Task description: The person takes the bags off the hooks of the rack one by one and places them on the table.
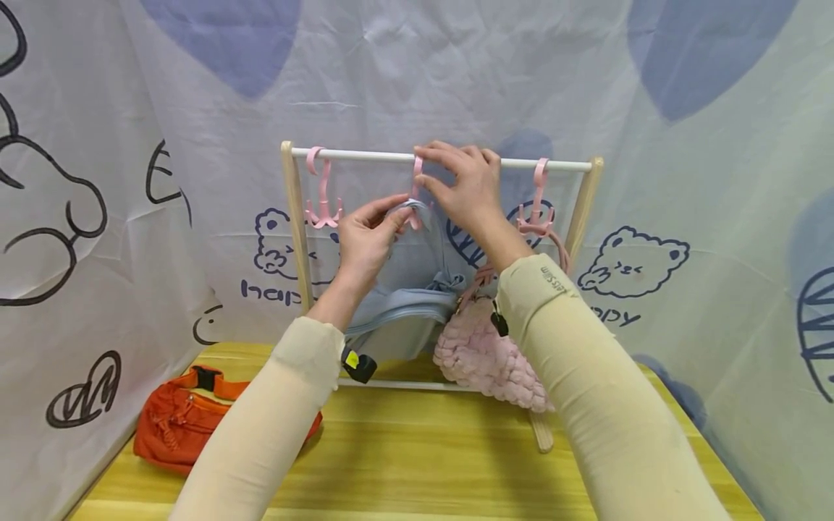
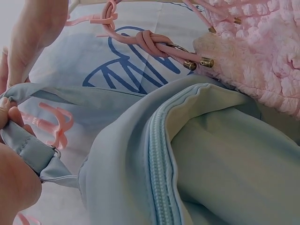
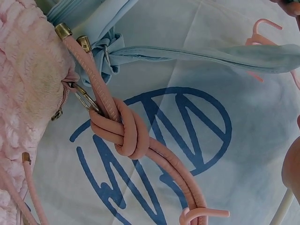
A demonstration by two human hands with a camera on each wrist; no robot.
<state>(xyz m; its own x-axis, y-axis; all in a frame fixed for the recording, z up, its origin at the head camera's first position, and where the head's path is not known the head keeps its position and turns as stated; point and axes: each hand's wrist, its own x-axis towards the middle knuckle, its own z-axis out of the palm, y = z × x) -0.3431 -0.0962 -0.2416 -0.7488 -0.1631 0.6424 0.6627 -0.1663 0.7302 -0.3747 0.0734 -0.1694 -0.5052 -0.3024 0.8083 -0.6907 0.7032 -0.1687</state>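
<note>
A light blue zippered bag point(image 1: 400, 304) hangs by its strap point(image 2: 93, 96) below the middle of the rack. My left hand point(image 1: 365, 239) pinches the top of that strap between thumb and fingers, right at the prongs of the middle pink hook point(image 1: 418, 168). On the rail above, my right hand point(image 1: 470, 184) holds the upper part of the same hook, thumb and index finger at its stem. Beside the blue bag, a pink puffy bag point(image 1: 489, 354) hangs from the right pink hook point(image 1: 538, 202) by its knotted cord strap point(image 3: 124, 129).
A white rail point(image 1: 371, 155) with wooden side posts point(image 1: 584, 206) forms the rack on the wooden table point(image 1: 391, 463). Another pink hook point(image 1: 323, 195) hangs at the left. An orange waist bag point(image 1: 172, 427) lies at the table's left, partly behind my left sleeve. Printed cloth point(image 1: 417, 72) surrounds the table.
</note>
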